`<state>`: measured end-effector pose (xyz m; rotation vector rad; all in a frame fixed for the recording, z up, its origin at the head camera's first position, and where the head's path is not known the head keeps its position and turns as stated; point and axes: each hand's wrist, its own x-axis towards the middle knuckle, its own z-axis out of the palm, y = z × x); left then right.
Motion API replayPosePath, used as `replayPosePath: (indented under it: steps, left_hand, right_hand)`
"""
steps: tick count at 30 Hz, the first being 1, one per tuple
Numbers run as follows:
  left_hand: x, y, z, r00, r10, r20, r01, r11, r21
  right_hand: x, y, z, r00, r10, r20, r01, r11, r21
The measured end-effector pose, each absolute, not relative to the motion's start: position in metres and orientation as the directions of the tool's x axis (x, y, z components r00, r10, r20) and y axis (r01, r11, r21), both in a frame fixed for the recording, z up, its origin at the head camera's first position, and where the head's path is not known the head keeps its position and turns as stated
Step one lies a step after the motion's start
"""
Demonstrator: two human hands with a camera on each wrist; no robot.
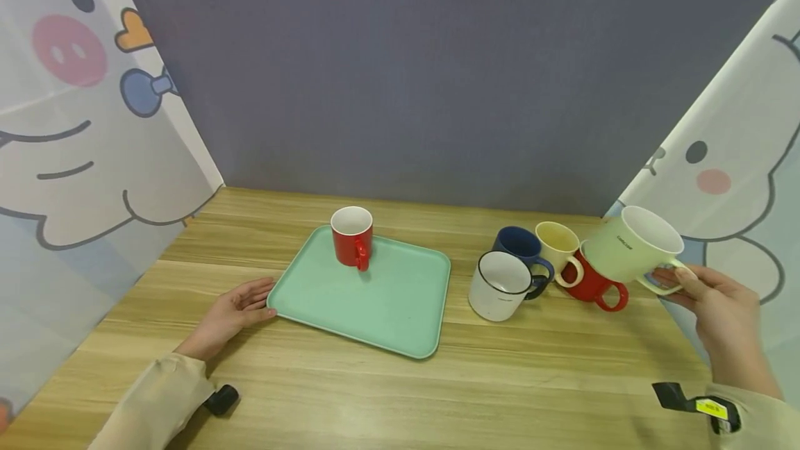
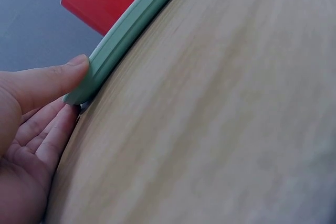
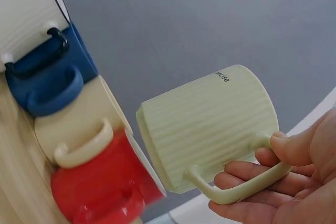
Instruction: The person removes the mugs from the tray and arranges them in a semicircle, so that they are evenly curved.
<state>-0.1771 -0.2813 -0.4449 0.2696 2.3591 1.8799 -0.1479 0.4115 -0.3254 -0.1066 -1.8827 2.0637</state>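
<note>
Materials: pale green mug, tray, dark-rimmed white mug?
Pale green mug: likely glazed ceramic; ribbed wall, soft sheen.
Tray: probably plastic, satin; even colour, thin raised rim.
Dark-rimmed white mug: smooth-looking coating, contrasting rim line; glazed ceramic or enamelled metal, can't tell.

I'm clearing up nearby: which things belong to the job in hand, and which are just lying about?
In the job:
green mug, held by right hand
tray, touched by left hand
red mug on tray

Lying about, possibly needed too:
white mug
blue mug
yellow mug
other red mug
</note>
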Motion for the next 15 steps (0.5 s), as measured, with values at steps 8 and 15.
replayPosePath:
  steps: [8,15]
  left_hand:
    - [-0.177,-0.282,-0.445,-0.977,0.212,0.023,0.069,0.215,0.974]
    - [-0.179,-0.283,-0.448,-0.977,0.212,0.020,0.064,0.206,0.977]
  right_hand:
    - [-0.134,0.430,-0.336,-0.907,0.382,0.177,-0.213,-0.054,-0.975]
    - [-0.126,0.446,-0.345,-0.890,0.426,0.163,-0.194,-0.030,-0.981]
